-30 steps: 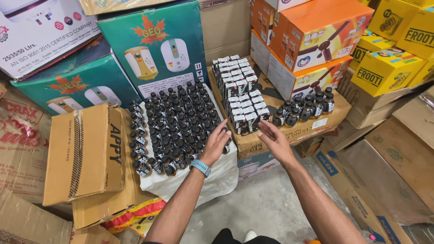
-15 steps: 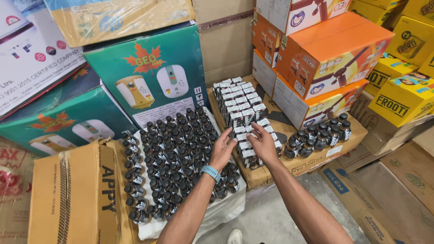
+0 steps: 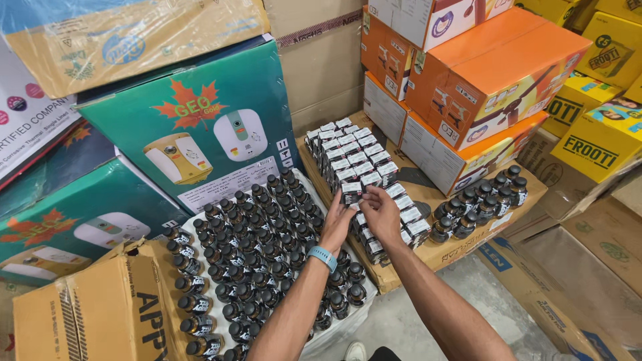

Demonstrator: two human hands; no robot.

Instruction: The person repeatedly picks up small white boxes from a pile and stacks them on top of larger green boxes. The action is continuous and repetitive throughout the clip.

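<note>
My left hand (image 3: 338, 222), with a blue wristband, and my right hand (image 3: 382, 211) meet over rows of small black-and-white cartons (image 3: 352, 157) standing on a flat brown carton. Both hands' fingers pinch one small black-and-white carton (image 3: 350, 194) at the near end of the rows. To the left, many small dark bottles (image 3: 257, 244) with black caps stand packed together on a white sheet.
A second group of dark bottles (image 3: 481, 202) stands right of the cartons. Orange boxes (image 3: 481, 73), yellow boxes (image 3: 592, 144) and green boxes (image 3: 200, 127) are stacked behind. A brown carton (image 3: 93, 314) lies at lower left; grey floor (image 3: 414, 321) shows below.
Both hands moved forward from the bottles' edge onto the rows of small cartons and closed on one. The view shifted forward and left.
</note>
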